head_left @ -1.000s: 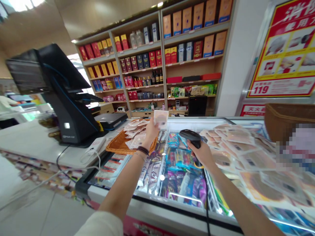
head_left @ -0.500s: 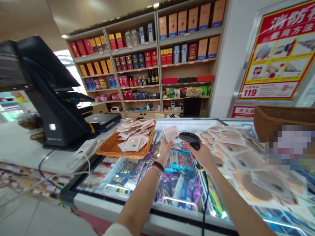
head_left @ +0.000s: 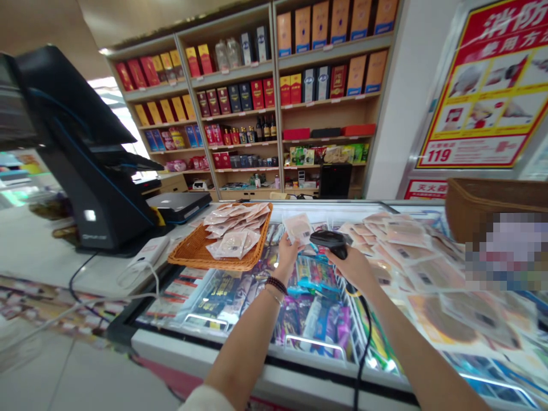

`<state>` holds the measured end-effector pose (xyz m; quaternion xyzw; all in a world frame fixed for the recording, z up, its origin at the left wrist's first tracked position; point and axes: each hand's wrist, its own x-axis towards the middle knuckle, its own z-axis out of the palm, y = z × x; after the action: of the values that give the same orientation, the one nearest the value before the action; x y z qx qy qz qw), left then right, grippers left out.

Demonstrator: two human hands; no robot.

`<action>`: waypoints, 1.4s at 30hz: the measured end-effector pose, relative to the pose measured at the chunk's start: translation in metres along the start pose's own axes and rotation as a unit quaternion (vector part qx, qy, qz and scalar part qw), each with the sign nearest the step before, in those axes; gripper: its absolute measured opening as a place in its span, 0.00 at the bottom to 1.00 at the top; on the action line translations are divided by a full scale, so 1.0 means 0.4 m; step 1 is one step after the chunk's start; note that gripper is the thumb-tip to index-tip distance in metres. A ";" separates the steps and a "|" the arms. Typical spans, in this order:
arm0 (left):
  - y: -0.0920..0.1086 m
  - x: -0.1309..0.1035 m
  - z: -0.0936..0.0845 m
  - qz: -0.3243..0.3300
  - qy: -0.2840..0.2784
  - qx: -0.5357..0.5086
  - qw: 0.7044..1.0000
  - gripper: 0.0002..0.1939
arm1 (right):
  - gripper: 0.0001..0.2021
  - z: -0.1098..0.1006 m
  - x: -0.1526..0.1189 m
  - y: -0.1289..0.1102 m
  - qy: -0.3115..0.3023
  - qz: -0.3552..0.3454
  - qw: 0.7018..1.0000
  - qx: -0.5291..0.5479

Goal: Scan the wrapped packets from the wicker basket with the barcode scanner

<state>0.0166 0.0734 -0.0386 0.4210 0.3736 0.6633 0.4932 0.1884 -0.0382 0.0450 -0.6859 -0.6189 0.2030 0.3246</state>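
Near the centre of the head view, my left hand (head_left: pixel 289 251) holds up a flat, pale packet (head_left: pixel 298 227) with a small barcode label. My right hand (head_left: pixel 347 264) is closed round the grip of a black barcode scanner (head_left: pixel 329 238), whose head is just right of the packet. To the left of my left hand, an orange wicker tray (head_left: pixel 188 255) holds a pile of similar packets (head_left: pixel 235 242). More flat packets (head_left: pixel 411 251) are spread on the glass to the right of my right hand.
Under the glass of the freezer (head_left: pixel 197 344) lie colourful packs. A black register (head_left: pixel 103 171) and a flat device (head_left: pixel 180 204) stand at the left. A brown basket (head_left: pixel 492 200) is at the right. The scanner's cable (head_left: pixel 363 359) hangs over the front edge.
The view has shifted slightly. My hands keep nearly the same places, with the packet and the scanner still in them.
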 end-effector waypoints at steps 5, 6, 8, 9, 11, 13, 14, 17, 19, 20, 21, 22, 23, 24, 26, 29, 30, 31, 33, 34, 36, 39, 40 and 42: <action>0.000 0.002 0.000 0.005 0.002 0.001 1.000 0.29 | 0.16 -0.004 -0.002 0.001 -0.002 -0.007 1.000 -0.011; 0.001 0.002 0.001 0.005 0.003 -0.001 1.000 0.29 | 0.17 -0.004 -0.002 0.001 -0.003 -0.007 1.000 -0.009; 0.004 0.000 0.004 0.003 0.006 -0.003 1.000 0.30 | 0.16 -0.005 -0.002 0.001 -0.006 -0.005 1.000 0.002; 0.006 -0.002 0.005 0.001 0.009 -0.003 1.000 0.30 | 0.16 -0.005 -0.002 0.001 -0.006 -0.004 1.000 0.009; 0.011 -0.005 0.011 -0.001 0.014 0.000 1.000 0.28 | 0.15 -0.008 -0.002 0.002 0.002 0.000 1.000 0.030; 0.015 -0.007 0.020 0.000 0.027 0.003 1.000 0.23 | 0.13 -0.015 -0.005 0.005 0.012 0.000 0.998 0.060; 0.017 -0.008 0.027 0.002 0.033 0.004 0.999 0.21 | 0.13 -0.021 -0.008 0.008 0.017 -0.002 0.997 0.078; 0.017 -0.003 0.070 0.002 0.036 0.006 0.999 0.17 | 0.12 -0.048 -0.017 0.026 0.039 -0.004 0.990 0.135; 0.015 0.004 0.120 -0.005 0.011 0.006 1.000 0.15 | 0.13 -0.071 -0.025 0.047 0.063 0.005 0.984 0.164; 0.014 0.007 0.153 -0.009 -0.005 0.006 1.000 0.14 | 0.13 -0.085 -0.029 0.060 0.075 0.009 0.982 0.174; 0.013 0.008 0.190 -0.013 -0.023 0.006 1.000 0.14 | 0.14 -0.099 -0.035 0.074 0.088 0.012 0.979 0.181; 0.011 0.009 0.231 -0.016 -0.043 0.005 0.999 0.14 | 0.15 -0.115 -0.041 0.089 0.100 0.013 0.977 0.186; 0.009 0.008 0.274 -0.016 -0.063 0.005 0.998 0.14 | 0.16 -0.132 -0.048 0.103 0.113 0.014 0.975 0.190; 0.007 0.005 0.318 -0.013 -0.084 0.007 0.996 0.14 | 0.16 -0.150 -0.056 0.117 0.126 0.015 0.973 0.194; 0.004 -0.002 0.403 0.001 -0.126 0.016 0.992 0.14 | 0.17 -0.188 -0.074 0.143 0.150 0.022 0.969 0.193; 0.004 -0.017 0.509 0.001 -0.178 0.033 0.983 0.18 | 0.16 -0.238 -0.100 0.175 0.177 0.044 0.967 0.176; 0.005 -0.022 0.533 -0.009 -0.189 0.037 0.981 0.20 | 0.15 -0.251 -0.107 0.185 0.184 0.049 0.967 0.170; 0.007 -0.027 0.552 -0.018 -0.196 0.040 0.980 0.23 | 0.15 -0.262 -0.113 0.194 0.192 0.051 0.966 0.168; 0.011 -0.036 0.566 -0.020 -0.197 0.051 0.979 0.26 | 0.14 -0.274 -0.123 0.207 0.205 0.052 0.962 0.171; 0.014 -0.039 0.561 -0.011 -0.193 0.059 0.979 0.26 | 0.14 -0.276 -0.126 0.211 0.208 0.052 0.961 0.174; 0.020 -0.040 0.528 0.027 -0.183 0.076 0.980 0.25 | 0.15 -0.271 -0.127 0.213 0.211 0.053 0.960 0.174; 0.038 -0.030 0.420 0.101 -0.175 0.109 0.973 0.21 | 0.16 -0.241 -0.114 0.194 0.196 0.041 0.967 0.159; 0.049 -0.024 0.371 0.121 -0.174 0.124 0.969 0.19 | 0.17 -0.226 -0.105 0.182 0.187 0.034 0.970 0.154; 0.082 -0.008 0.260 0.153 -0.165 0.162 0.961 0.17 | 0.18 -0.187 -0.083 0.151 0.166 0.015 0.974 0.153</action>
<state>0.1025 0.0710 0.0288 0.6508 0.3209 0.5828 0.3658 0.2776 -0.0865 0.0517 -0.6614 -0.5073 0.1838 0.5209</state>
